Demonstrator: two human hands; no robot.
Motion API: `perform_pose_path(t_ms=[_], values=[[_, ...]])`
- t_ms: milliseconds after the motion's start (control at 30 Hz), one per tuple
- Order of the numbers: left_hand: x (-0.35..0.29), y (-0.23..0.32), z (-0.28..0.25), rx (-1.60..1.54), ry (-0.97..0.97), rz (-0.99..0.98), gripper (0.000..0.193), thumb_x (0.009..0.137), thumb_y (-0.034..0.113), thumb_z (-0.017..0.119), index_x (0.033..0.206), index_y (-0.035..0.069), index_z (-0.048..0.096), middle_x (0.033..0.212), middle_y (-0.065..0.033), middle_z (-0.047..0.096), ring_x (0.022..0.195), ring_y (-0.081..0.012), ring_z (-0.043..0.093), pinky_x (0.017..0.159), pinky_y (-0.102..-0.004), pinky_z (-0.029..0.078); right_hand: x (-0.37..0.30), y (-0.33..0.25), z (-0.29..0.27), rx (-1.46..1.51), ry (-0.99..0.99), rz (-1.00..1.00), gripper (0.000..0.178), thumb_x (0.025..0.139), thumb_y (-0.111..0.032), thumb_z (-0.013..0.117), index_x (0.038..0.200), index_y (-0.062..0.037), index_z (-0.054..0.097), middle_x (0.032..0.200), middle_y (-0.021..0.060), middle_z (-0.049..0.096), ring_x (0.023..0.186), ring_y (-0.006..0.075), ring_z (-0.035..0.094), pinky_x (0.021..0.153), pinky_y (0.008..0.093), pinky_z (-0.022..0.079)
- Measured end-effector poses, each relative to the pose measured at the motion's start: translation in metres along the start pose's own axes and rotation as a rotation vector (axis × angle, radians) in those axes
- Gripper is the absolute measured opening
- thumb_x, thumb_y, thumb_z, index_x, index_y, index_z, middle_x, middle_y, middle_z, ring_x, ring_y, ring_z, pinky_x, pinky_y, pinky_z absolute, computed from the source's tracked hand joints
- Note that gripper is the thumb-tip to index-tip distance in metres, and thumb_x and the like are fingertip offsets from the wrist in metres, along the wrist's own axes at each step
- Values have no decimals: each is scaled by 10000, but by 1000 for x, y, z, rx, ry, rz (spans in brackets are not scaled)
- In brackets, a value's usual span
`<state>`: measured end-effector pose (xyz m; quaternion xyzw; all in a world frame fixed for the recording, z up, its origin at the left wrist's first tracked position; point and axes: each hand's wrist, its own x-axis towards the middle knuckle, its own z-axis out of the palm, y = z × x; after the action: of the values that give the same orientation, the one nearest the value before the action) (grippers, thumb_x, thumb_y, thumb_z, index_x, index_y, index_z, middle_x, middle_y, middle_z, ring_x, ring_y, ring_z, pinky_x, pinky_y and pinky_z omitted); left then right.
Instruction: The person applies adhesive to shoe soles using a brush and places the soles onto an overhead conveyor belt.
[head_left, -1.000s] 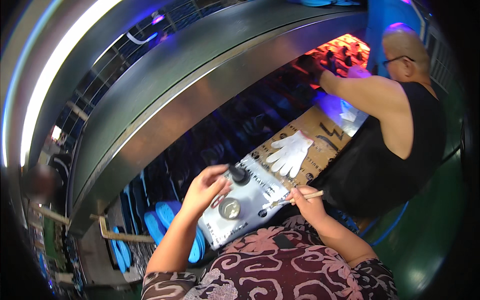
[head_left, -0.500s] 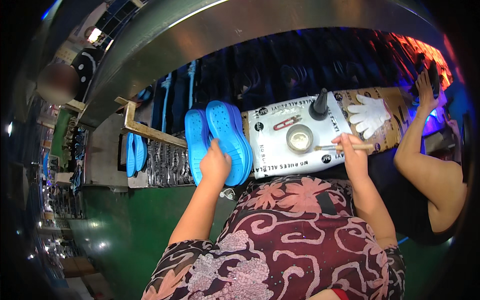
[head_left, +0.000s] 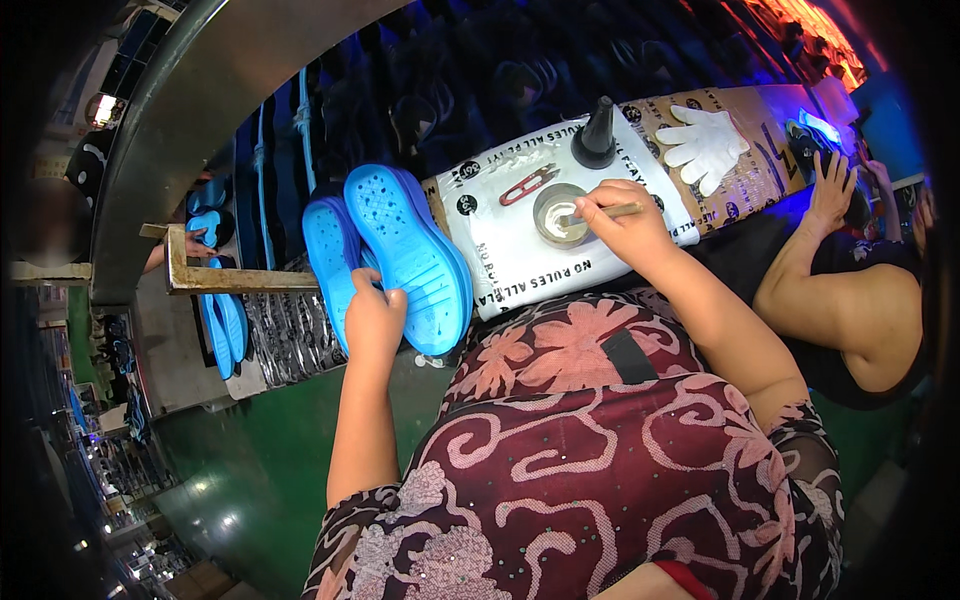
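Note:
Two stacks of bright blue shoe soles (head_left: 410,265) lie side by side left of the covered work surface. My left hand (head_left: 375,318) is closed over the near part of these soles, its fingers at the gap between the stacks. The fingertips are partly hidden, but it appears to grip a sole edge. My right hand (head_left: 628,222) pinches a wooden-handled brush (head_left: 627,209). The brush's bristle end dips into a small round cup (head_left: 562,212) with whitish contents. Beyond the cup lie red-handled thread snips (head_left: 528,186).
A black cone-shaped bottle (head_left: 597,135) stands beyond the cup on the white printed sheet (head_left: 520,285). A white glove (head_left: 704,145) lies on cardboard at right. A metal bar (head_left: 240,278) juts in from the left. At right is a co-worker's arm (head_left: 800,250); more blue soles (head_left: 223,318) lie left.
My right hand has moved left and away from me, bringing the brush from beside the cup into it. The whole view has shifted. My left hand stays at the soles.

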<state>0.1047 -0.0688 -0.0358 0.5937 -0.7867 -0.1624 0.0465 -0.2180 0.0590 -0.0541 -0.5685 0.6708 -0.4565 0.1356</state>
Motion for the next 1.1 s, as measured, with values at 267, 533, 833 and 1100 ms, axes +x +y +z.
perform_pose_path(t_ms=[267, 533, 833, 1100], values=[[-14, -2, -9, -1303, -312, -323, 506, 817, 207, 607, 1230, -43, 458, 936, -100, 634, 747, -163, 622, 561, -280, 495, 0, -17, -22, 111, 29, 124, 268, 894, -237, 595, 760, -18, 673, 710, 83, 619, 701, 179, 564, 650, 306, 437], [-39, 59, -18, -1514, -452, 10, 615, 781, 190, 669, 1275, 4, 353, 1022, -144, 581, 720, -200, 625, 464, -262, 489, -13, -31, -40, 618, 243, 421, 362, 942, -278, 533, 782, 25, 650, 745, 52, 607, 704, 110, 501, 692, 250, 412], [-44, 112, -13, -1117, 90, 320, 513, 772, 38, 626, 1219, -48, 390, 1073, -162, 588, 967, -201, 584, 880, -324, 453, -17, -96, -49, 293, 39, -64, 273, 906, -194, 557, 725, -20, 663, 676, 62, 611, 660, 157, 550, 657, 289, 430], [-45, 117, -9, -994, 198, 512, 482, 760, 25, 629, 1185, -49, 414, 986, -156, 630, 871, -214, 633, 788, -310, 493, -15, -99, -39, 75, 42, -302, 214, 857, -150, 594, 678, -42, 644, 622, 59, 592, 608, 248, 522, 738, 355, 406]])
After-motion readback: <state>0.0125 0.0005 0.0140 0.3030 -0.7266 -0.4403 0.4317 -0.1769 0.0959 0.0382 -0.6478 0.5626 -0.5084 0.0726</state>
